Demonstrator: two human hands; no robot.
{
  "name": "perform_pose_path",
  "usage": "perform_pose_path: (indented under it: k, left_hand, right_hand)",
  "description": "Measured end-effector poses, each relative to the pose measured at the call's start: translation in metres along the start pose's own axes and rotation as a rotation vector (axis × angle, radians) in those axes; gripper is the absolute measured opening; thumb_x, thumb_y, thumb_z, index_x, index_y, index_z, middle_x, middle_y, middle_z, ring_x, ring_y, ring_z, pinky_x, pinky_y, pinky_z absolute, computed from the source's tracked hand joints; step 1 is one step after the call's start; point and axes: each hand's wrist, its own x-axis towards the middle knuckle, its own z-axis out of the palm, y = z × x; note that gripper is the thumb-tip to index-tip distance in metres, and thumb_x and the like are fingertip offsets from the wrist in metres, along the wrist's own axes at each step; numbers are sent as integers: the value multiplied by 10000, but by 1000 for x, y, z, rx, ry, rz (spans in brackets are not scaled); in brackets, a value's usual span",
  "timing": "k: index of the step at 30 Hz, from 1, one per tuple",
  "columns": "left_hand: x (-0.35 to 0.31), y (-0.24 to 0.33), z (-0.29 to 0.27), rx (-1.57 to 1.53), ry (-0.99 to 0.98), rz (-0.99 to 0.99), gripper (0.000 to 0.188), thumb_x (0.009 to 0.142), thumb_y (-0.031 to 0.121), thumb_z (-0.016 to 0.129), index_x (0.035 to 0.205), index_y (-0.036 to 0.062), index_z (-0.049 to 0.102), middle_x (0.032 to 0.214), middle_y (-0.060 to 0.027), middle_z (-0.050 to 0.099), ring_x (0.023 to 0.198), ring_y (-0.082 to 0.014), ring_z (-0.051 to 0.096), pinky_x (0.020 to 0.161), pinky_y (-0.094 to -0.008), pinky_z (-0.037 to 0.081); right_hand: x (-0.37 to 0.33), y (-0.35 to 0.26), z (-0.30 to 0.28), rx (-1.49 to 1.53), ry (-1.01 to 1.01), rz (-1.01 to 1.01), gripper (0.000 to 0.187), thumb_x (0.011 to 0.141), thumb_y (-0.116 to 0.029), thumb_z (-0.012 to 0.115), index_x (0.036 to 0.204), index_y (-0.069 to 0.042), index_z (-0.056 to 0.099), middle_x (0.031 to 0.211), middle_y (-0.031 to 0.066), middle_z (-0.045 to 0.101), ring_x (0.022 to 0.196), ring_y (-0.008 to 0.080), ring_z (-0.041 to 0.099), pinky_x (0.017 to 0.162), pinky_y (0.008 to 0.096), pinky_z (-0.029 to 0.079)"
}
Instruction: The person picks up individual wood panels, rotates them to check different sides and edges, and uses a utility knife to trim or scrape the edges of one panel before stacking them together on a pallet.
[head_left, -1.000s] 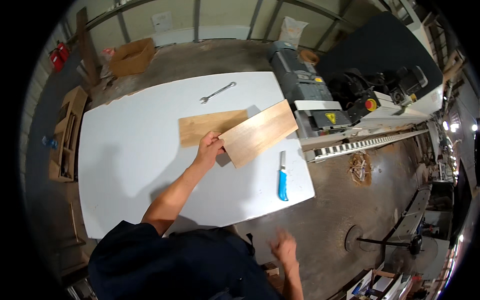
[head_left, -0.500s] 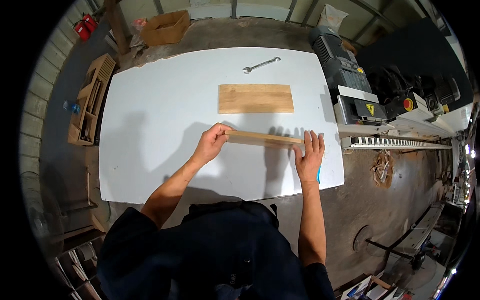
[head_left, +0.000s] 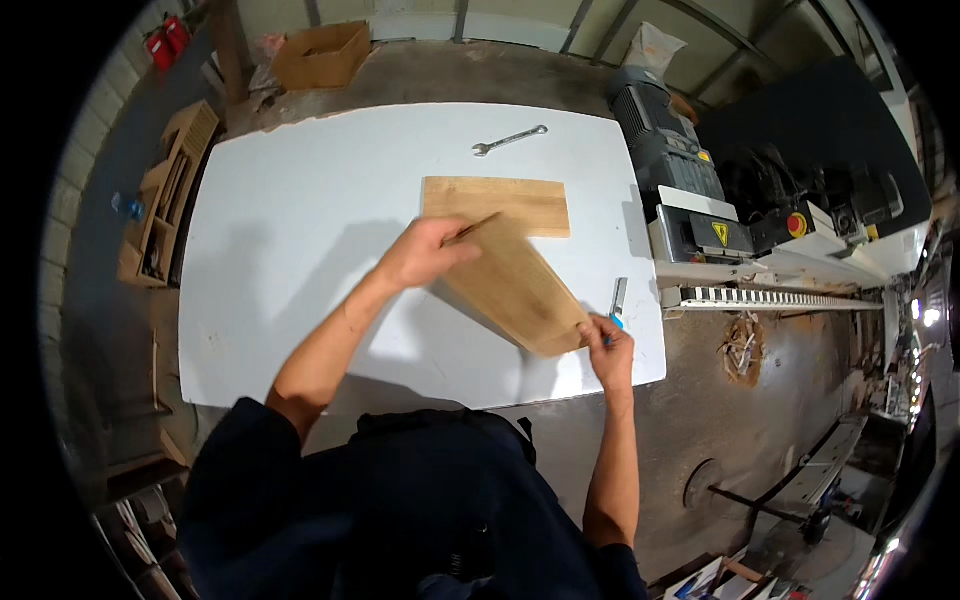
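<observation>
Between my hands a light-brown wooden board (head_left: 520, 285) is held tilted above the white tabletop, its broad face showing. My left hand (head_left: 428, 252) grips its far left end, fingers closed round the edge. At the near right corner my right hand (head_left: 607, 348) pinches the board between thumb and fingers. A second wooden board (head_left: 500, 200) lies flat beyond it, partly covered by the held one. Beside my right hand lies a blue-handled cutter knife (head_left: 620, 298), its lower part hidden by that hand. A metal wrench (head_left: 510, 140) rests farther back.
The white table (head_left: 290, 200) fills the middle. A machine with a motor (head_left: 660, 130) and a red stop button (head_left: 797, 224) stands along its right side. To the left is a wooden rack (head_left: 170, 195); a cardboard box (head_left: 322, 55) sits on the floor behind.
The board has turned from nearly edge-on to face-up and slanted, right end nearer me. My right hand has come down and closed on its corner, uncovering part of the cutter knife.
</observation>
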Motion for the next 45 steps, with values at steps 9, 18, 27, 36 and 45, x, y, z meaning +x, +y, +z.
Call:
perform_pose_path:
  k: [9, 18, 27, 36, 45]
  left_hand:
    - [26, 102, 50, 286, -286, 619, 285, 724, 148, 662, 996, 65, 639, 936, -103, 646, 826, -189, 623, 727, -301, 485]
    - [-7, 11, 106, 109, -308, 362, 526, 752, 162, 672, 1229, 44, 486, 1115, -143, 583, 1010, -278, 570, 873, -320, 457]
    - [-5, 19, 100, 84, -166, 453, 117, 773, 114, 610, 867, 56, 650, 807, -69, 646, 743, -239, 612, 708, -358, 474]
    - [-2, -31, 113, 444, -208, 647, 147, 727, 135, 663, 867, 91, 666, 857, -25, 635, 868, -187, 578, 916, -391, 372]
    - [5, -31, 79, 719, -65, 493, 378, 734, 212, 681, 1080, 82, 601, 1073, -60, 586, 1170, -257, 437, 1093, -492, 123]
  right_hand:
    - [-23, -86, 14, 426, -3, 99, 201, 752, -80, 716, 913, -2, 624, 842, 43, 649, 755, 100, 573, 690, 235, 455]
    - [-64, -42, -8, 1148, 260, 32, 281, 754, -19, 691, 1016, 2, 592, 1004, 58, 616, 897, 132, 574, 861, 272, 448]
    - [-93, -16, -40, 1051, 411, 67, 177, 788, -3, 647, 953, 3, 584, 928, 75, 633, 845, 140, 592, 785, 268, 475]
    - [-95, 8, -49, 301, 347, 310, 232, 829, -182, 632, 944, 20, 644, 879, 62, 632, 836, 140, 572, 771, 264, 443]
    - [-20, 67, -18, -663, 157, 235, 611, 662, -377, 745, 1076, 36, 569, 947, 159, 589, 767, 237, 584, 690, 334, 477]
